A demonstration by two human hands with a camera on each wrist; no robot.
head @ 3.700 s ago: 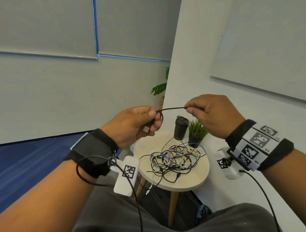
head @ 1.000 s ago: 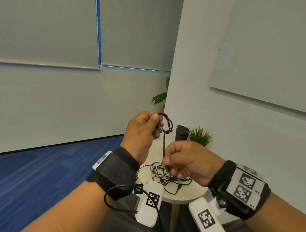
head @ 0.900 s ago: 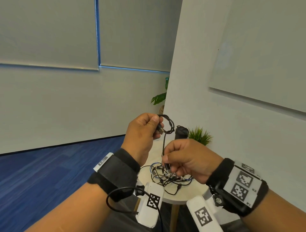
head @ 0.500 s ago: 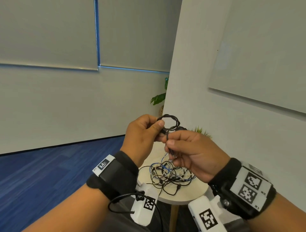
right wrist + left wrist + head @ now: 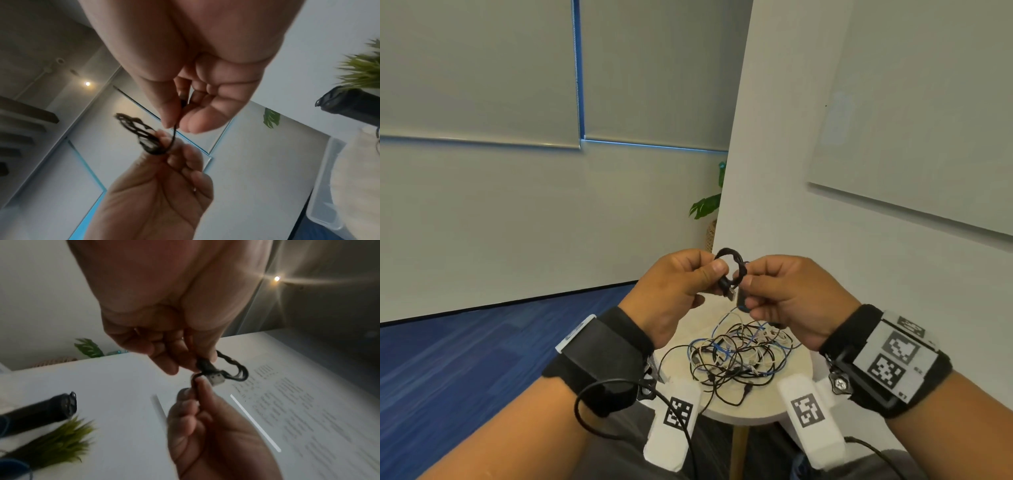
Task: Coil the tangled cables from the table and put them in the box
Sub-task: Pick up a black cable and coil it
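A thin black cable is wound into a small coil, and my left hand pinches it at chest height above the table. In the left wrist view the coil sticks out past my fingertips, with a silver USB plug beside it. My right hand pinches the cable's short free end right against the coil; the right wrist view shows that strand running from its fingertips to the coil. A tangle of black, blue and white cables lies on the round table below.
A black tumbler and a small green plant stand at the back of the table against the white wall. A clear plastic box shows beside the table in the right wrist view. Blue carpet lies to the left.
My right hand rose from just above the table tangle to meet my left hand. The hanging strand between them is now wound up, and the coil has thickened.
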